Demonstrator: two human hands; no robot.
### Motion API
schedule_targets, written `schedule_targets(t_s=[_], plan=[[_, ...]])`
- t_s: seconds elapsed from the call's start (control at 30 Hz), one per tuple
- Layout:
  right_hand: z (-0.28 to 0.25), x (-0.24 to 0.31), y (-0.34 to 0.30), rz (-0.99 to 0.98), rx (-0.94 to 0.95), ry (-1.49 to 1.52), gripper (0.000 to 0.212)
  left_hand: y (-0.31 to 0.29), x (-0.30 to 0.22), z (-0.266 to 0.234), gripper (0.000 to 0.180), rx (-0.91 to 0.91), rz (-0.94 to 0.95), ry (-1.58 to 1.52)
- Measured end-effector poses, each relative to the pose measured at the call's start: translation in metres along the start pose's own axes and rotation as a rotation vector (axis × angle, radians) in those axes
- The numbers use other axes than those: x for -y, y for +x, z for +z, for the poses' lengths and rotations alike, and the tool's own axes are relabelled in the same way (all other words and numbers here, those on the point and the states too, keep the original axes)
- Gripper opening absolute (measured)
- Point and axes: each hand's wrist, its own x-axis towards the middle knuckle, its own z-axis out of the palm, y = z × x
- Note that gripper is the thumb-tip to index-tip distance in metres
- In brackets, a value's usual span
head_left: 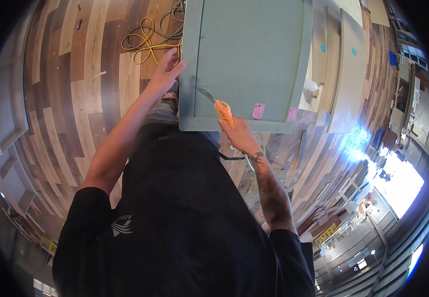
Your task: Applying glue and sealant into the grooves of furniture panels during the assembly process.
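Note:
A grey-green framed panel (251, 54), like a cabinet door with a recessed middle, lies in front of me. My right hand (239, 134) is closed round the handle of an orange air blow gun (223, 110) over the panel's near part. Its thin bent metal nozzle points at the inner edge of the left frame strip. A pale hose shows beside my right wrist. At the panel's left edge is my left hand (167, 74), fingers apart and holding nothing, with the thumb by the rim. A pink tag (259, 111) lies on the recessed face near the front.
Yellow and green cords (147, 42) lie coiled on the wood-plank floor (83, 94) to the left of the panel. On the right stand other pale panels (348, 74) with small teal tags. White shelf-like pieces (9, 109) stand at the far left.

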Motion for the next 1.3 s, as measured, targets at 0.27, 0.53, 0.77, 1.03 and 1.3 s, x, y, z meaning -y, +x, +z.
schedule_targets(t_s=[0.27, 0.53, 0.77, 1.03, 1.3], plan=[[-0.003, -0.023, -0.029, -0.066, 0.079, -0.082, 0.040, -0.018, 0.015, 0.009, 0.097, -0.014, 0.550, 0.794], [-0.010, -0.035, -0.046, 0.045, 0.208, -0.156, 0.043, -0.050, 0.023, 0.013, 0.051, 0.163, 0.888, 1.071], [-0.028, -0.056, -0.064, -0.036, 0.064, -0.212, 0.039, -0.066, 0.044, 0.013, 0.015, 0.554, 1.065, 0.990], [-0.039, -0.088, -0.081, 0.129, -0.138, -0.178, 0.039, -0.044, 0.068, 0.030, 0.021, 0.620, 1.024, 0.950], [-0.015, -0.105, -0.090, 0.147, -0.263, -0.160, 0.039, 0.002, 0.064, 0.167, 0.034, 0.649, 1.177, 0.777]])
